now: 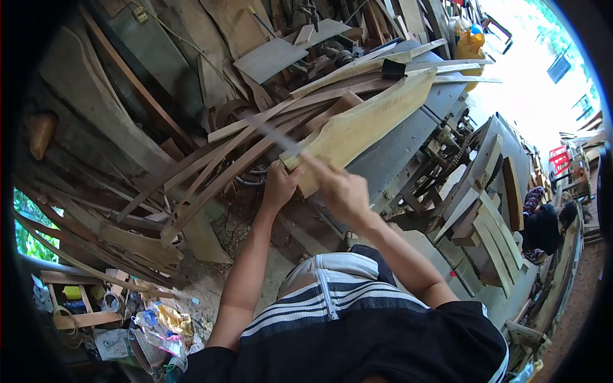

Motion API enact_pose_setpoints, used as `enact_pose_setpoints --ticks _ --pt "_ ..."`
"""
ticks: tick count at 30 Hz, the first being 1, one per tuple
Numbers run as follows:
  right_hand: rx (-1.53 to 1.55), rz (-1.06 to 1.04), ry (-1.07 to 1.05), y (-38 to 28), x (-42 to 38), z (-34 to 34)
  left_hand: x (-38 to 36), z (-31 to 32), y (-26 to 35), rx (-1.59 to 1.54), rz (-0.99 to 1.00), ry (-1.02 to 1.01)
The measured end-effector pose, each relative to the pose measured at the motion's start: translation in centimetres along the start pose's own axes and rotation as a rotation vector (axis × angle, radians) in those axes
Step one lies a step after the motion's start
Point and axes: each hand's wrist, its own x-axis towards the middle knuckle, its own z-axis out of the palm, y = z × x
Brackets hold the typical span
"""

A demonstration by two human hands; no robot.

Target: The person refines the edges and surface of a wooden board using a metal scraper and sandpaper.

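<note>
A thick, pale wooden board (373, 121) with a wavy edge slants up to the right over the grey machine table. At its near end, my left hand (279, 185) is wrapped round the corner. My right hand (345, 191) is closed round the handle of a long, narrow, grey-bladed tool (276, 135). Motion smears the blade, which points up and left past the board's near end; I cannot tell whether it is a file or a knife.
Long curved wooden strips (223, 163) lie beside the board on the left. To the right, more cut pieces (498, 236) rest on another machine. A person (541, 230) is low down at far right. Bags and scraps (169, 325) litter the lower left.
</note>
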Motion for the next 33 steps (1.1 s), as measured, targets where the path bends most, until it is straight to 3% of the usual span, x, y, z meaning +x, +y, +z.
enact_pose_setpoints --ticks 2,3,6,8,11,14,22,25,27,29,33 --pt "-0.107 -0.195 -0.147 -2.2 -0.2 -0.3 -0.5 0.2 0.0 -0.032 0.016 0.02" --pt "0.02 -0.244 0.019 0.4 -0.4 2.1 -0.7 0.1 0.0 -0.027 0.011 0.012" --pt "-0.071 -0.055 -0.057 2.4 1.2 -1.1 -0.1 -0.1 1.0 -0.026 -0.005 0.037" --pt "0.033 -0.065 0.008 1.3 1.0 -0.3 -0.1 0.0 0.5 0.017 0.017 0.039" --pt "-0.095 -0.149 -0.159 -1.9 0.6 -0.8 -0.3 -0.2 0.1 0.017 0.039 0.005" --pt "-0.156 -0.063 -0.154 -0.3 0.9 -0.6 -0.2 -0.1 0.2 0.018 -0.027 0.034" --pt "-0.162 -0.084 -0.131 -0.6 1.1 -1.3 -0.1 -0.4 -0.5 0.022 -0.008 0.004" --pt "-0.177 -0.146 -0.116 -0.6 0.9 -1.7 -0.6 -0.2 -1.3 0.093 -0.118 -0.032" --pt "-0.188 -0.125 -0.098 1.0 1.1 -1.6 -0.3 0.5 0.1 -0.014 0.042 0.063" --pt "-0.159 -0.088 -0.042 0.7 1.4 -0.9 -0.3 0.3 0.3 0.007 0.024 0.069" --pt "-0.181 -0.276 -0.078 -1.9 0.9 -0.8 -0.1 -0.1 -1.9 0.071 -0.007 0.024"
